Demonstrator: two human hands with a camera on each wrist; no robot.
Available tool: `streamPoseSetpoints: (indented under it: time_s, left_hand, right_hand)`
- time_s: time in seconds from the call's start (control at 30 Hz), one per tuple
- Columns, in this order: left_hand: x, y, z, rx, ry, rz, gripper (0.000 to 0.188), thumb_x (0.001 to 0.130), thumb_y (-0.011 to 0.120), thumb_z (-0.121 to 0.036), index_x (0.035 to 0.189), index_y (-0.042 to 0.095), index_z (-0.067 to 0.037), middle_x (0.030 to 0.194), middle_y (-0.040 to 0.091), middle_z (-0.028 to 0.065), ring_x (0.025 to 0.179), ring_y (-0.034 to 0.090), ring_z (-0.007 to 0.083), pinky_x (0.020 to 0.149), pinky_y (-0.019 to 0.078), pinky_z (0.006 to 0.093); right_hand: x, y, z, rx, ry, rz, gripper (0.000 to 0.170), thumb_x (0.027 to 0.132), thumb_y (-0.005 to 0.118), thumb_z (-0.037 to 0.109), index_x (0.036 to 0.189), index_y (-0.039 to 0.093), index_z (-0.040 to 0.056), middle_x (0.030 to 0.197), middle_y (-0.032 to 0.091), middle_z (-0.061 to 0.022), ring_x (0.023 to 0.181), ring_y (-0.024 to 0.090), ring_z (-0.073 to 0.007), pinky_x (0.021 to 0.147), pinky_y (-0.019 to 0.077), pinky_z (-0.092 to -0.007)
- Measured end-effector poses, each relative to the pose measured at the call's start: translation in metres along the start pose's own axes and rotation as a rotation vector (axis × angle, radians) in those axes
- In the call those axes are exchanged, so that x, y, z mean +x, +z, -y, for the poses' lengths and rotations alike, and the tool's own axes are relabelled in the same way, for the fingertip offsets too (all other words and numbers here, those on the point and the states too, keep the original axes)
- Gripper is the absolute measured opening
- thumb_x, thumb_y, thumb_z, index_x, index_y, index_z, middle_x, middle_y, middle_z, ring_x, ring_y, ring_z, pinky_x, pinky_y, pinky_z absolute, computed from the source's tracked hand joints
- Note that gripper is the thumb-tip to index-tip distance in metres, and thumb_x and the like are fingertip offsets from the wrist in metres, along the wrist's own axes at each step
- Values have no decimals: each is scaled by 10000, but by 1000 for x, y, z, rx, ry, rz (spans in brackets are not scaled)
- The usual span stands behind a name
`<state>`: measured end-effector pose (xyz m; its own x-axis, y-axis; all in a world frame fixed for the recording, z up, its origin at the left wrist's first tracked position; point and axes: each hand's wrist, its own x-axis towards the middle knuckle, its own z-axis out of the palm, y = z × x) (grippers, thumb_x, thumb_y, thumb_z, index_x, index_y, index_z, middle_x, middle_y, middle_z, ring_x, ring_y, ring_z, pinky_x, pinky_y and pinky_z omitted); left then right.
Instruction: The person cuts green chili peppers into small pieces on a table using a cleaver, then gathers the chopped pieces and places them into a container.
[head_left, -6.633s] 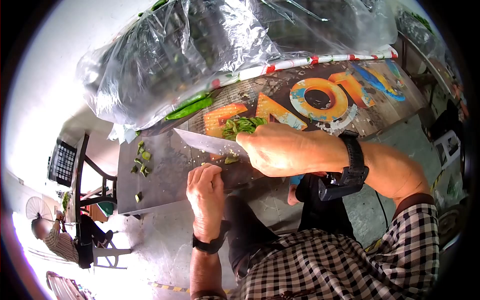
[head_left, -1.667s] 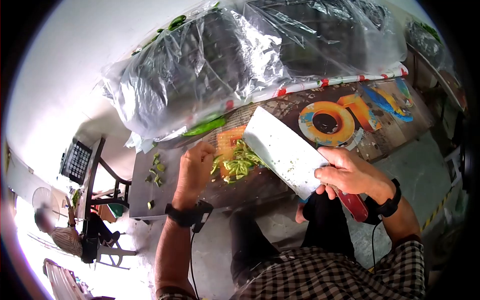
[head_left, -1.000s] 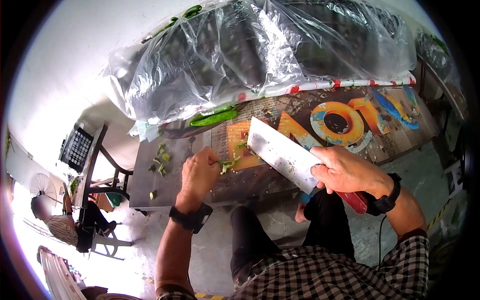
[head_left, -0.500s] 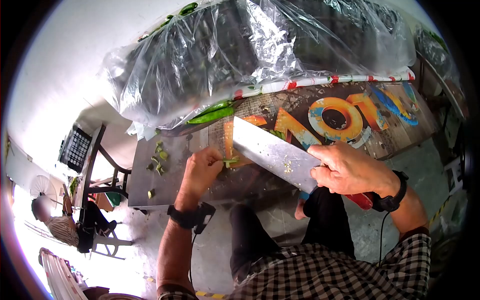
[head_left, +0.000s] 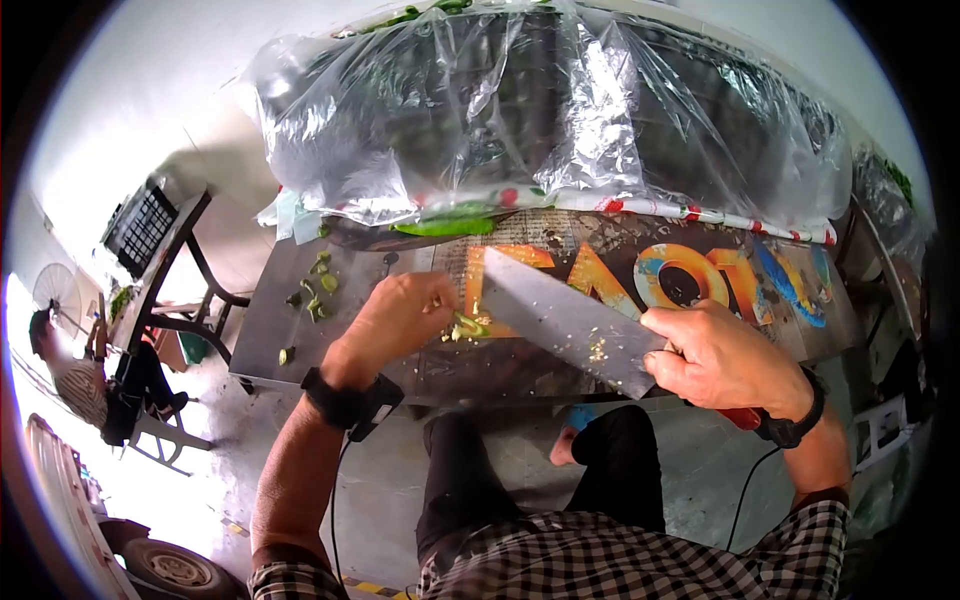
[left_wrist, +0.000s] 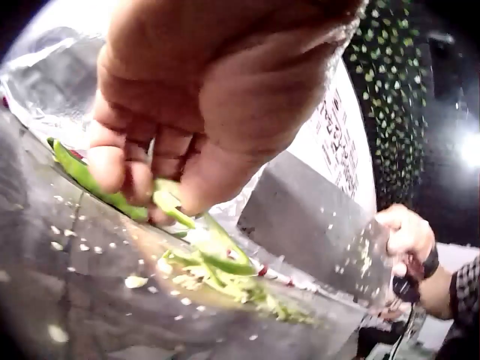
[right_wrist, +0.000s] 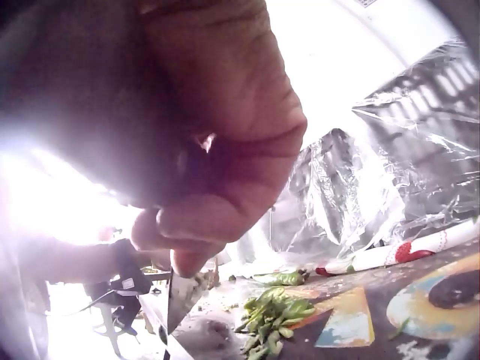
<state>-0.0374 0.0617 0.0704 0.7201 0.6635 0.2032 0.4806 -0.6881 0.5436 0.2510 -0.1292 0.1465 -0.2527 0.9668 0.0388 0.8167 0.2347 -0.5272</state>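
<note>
My left hand (head_left: 395, 320) is over the wooden table, its thumb and fingers pinching a green pepper piece (left_wrist: 166, 201) in the left wrist view. Just below those fingers lie cut green strips (left_wrist: 225, 259) with pale seeds around them. My right hand (head_left: 715, 350) grips a cleaver by its red handle. The wide blade (head_left: 560, 320), dotted with seeds, slants across the table with its far corner near the strips. A pile of chopped green pepper (right_wrist: 274, 319) shows in the right wrist view; the blade hides most of it from the head view.
Whole green peppers (head_left: 445, 227) lie by the clear plastic sheet (head_left: 480, 120) covering a dark load along the back. Cut stem ends (head_left: 320, 283) are scattered at the left of the table (head_left: 275, 325). A person (head_left: 75, 375) sits far left.
The chopped pile that lay between the hands is now mostly behind the blade in the head view. My left hand has drawn back a little from the strips since half a second ago.
</note>
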Motion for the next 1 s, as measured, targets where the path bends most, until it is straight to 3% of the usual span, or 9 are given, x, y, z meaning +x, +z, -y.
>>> streamPoseSetpoints:
  time_s: [0.1,0.3,0.4,0.6,1.0]
  left_hand:
    - [-1,16,8,157,189,-208,95,767,644,-36,859,628,-23,800,629,123,807,630,326,741,500,386]
    - [-26,21,13,207,305,-42,100,778,644,3,865,621,-41,992,634,105,980,600,330,864,498,405]
    - [-37,20,8,270,282,-30,87,803,634,-7,883,621,-37,1063,620,104,1017,583,329,897,497,415]
    - [-48,24,5,246,214,-74,75,837,615,-17,909,624,-35,999,610,115,966,599,317,854,509,395]
    - [-49,33,9,304,254,-136,103,812,625,-13,913,620,-35,1003,615,107,935,605,290,836,524,371]
  right_hand:
    - [-2,1,-2,1,42,-25,174,833,574,40,787,420,-27,571,486,-242,548,512,-460,500,374,-487]
    - [-3,5,-1,-24,-2,-34,178,828,578,29,780,414,-24,568,480,-241,547,508,-464,499,370,-488]
    - [0,7,2,-30,-22,2,172,825,577,35,779,421,-24,567,487,-240,554,517,-465,506,382,-494]
    - [8,9,11,-37,-65,69,137,828,562,57,788,460,-25,568,507,-240,575,545,-468,527,401,-516]
    - [17,15,15,-157,-72,141,107,826,556,62,788,497,-19,552,529,-239,549,562,-457,533,432,-525]
